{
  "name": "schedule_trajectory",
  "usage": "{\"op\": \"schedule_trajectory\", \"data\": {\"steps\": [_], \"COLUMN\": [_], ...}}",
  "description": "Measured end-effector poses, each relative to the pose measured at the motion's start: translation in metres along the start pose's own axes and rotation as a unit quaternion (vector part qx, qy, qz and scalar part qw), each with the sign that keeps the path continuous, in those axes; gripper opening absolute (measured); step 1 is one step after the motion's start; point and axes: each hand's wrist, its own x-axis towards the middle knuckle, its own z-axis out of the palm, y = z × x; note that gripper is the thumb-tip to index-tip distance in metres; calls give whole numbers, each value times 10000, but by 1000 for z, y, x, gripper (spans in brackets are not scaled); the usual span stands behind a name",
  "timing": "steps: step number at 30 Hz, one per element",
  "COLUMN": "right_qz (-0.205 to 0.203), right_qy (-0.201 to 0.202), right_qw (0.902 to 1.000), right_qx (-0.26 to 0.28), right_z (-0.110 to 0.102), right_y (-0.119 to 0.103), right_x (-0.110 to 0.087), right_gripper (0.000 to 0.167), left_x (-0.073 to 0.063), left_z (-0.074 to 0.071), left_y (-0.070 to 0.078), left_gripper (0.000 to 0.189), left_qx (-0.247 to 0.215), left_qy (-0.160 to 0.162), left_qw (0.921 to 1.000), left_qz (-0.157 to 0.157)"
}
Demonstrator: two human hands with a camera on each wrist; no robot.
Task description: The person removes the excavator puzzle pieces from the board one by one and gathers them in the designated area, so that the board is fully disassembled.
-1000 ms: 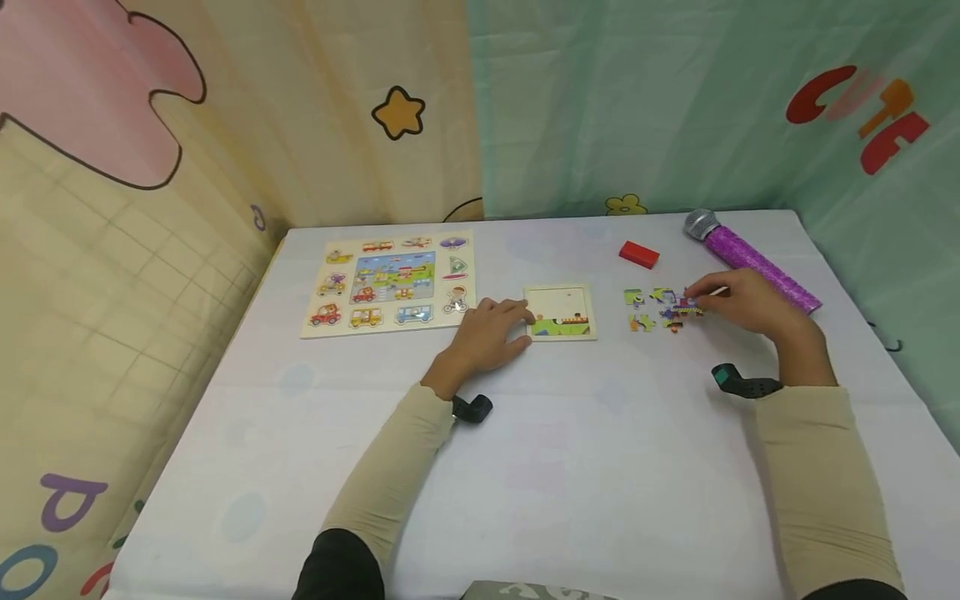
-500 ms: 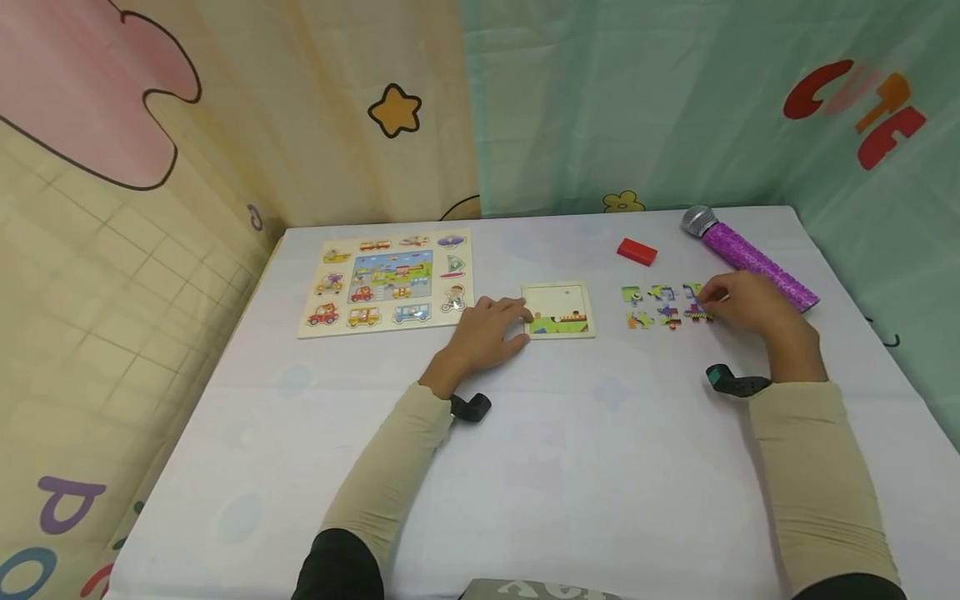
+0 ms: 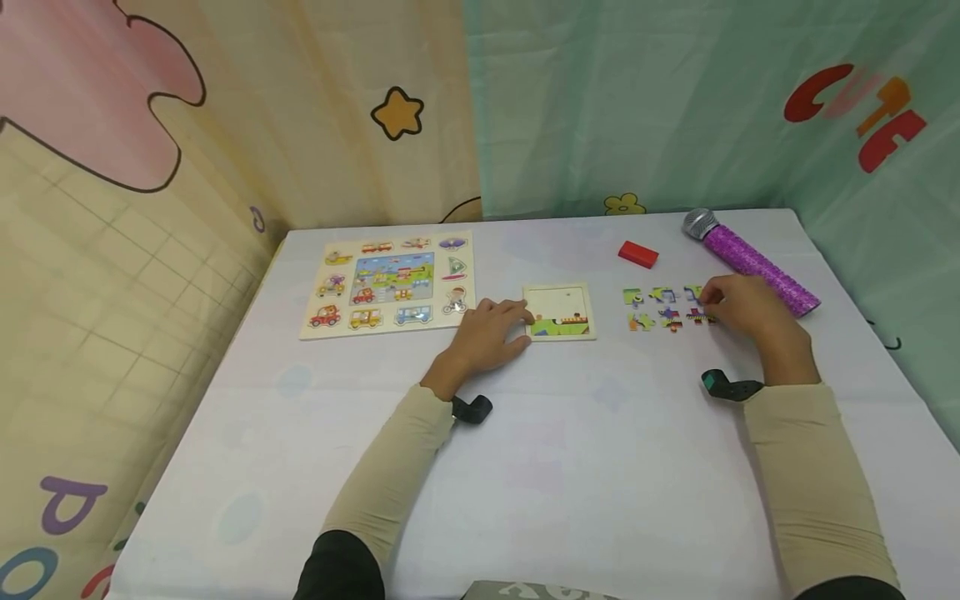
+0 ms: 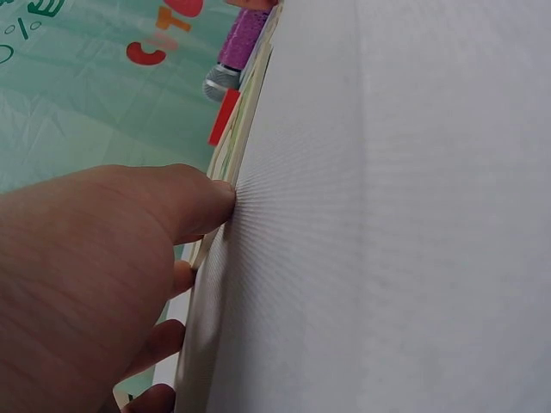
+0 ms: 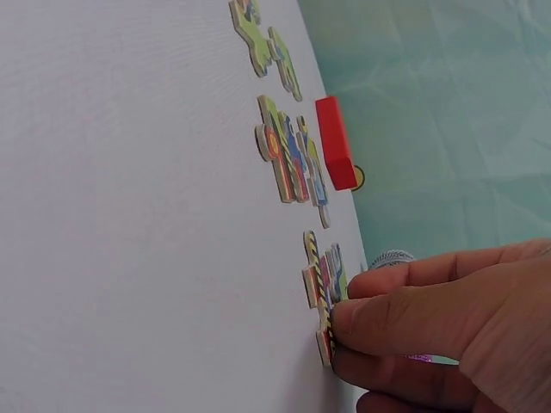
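My left hand (image 3: 489, 335) rests at the left edge of a small puzzle tray (image 3: 558, 289). In the left wrist view its thumb (image 4: 211, 202) touches the tray's edge, with the other fingers relaxed and partly hidden behind. The tray has a pale rim and a picture with green ground along the bottom. My right hand (image 3: 742, 307) pinches a puzzle piece with yellow-black stripes (image 5: 313, 280) at the right end of the loose pieces. The piece lies low at the table, its right end hidden by the thumb (image 5: 362, 323). Several other puzzle pieces (image 3: 663, 295) lie in two rows beside it.
A larger picture board (image 3: 390, 325) with vehicles lies at the left. Behind the pieces is a red block (image 3: 638, 254). A purple glittery microphone (image 3: 761, 267) lies diagonally just behind my right hand. Curtains (image 3: 637, 108) hang beyond the white table (image 3: 555, 458).
My right hand has shifted the striped piece slightly right, away from the middle pieces, making the rows more distinct. The left hand and tray have stayed put.
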Motion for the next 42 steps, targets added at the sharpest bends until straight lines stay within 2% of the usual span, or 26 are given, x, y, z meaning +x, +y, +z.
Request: {"op": "schedule_trajectory", "data": {"steps": [9, 13, 15, 19, 21, 25, 30, 34, 42], "right_qz": [-14, -112, -391, -1384, -1822, -2249, -2320, -2310, -2207], "right_qy": [1, 43, 41, -57, -255, -821, -1209, -1271, -1263], "right_qw": [10000, 9999, 9992, 9900, 9824, 9705, 9651, 9634, 9669], "right_qx": [-20, 15, 106, 277, 324, 296, -151, -482, -209], "right_z": [-1, -3, -3, 10, 24, 52, 74, 83, 86], "right_y": [1, -12, -28, -75, -99, -140, -172, -178, -179], "right_x": [-1, -3, -4, -4, -1, 12, 31, 36, 36], "right_gripper": [17, 23, 25, 25, 26, 29, 35, 37, 36], "left_x": [-1, -1, -1, 0, 1, 1, 1, 1, 3], "left_z": [1, 0, 1, 0, 1, 0, -2, 0, 2], "left_y": [0, 0, 0, 0, 0, 1, 2, 3, 0], "left_gripper": [32, 32, 32, 32, 31, 31, 37, 41, 37], "left_qx": [-43, -59, -5, 44, 34, -44, -173, -142, -157], "left_qy": [47, 29, 25, 37, 27, -3, -17, -48, 40], "left_qw": [10000, 10000, 10000, 10000, 10000, 10000, 9998, 9999, 9998], "left_qz": [-21, -32, -47, -39, -33, -56, -107, -82, -90]}}
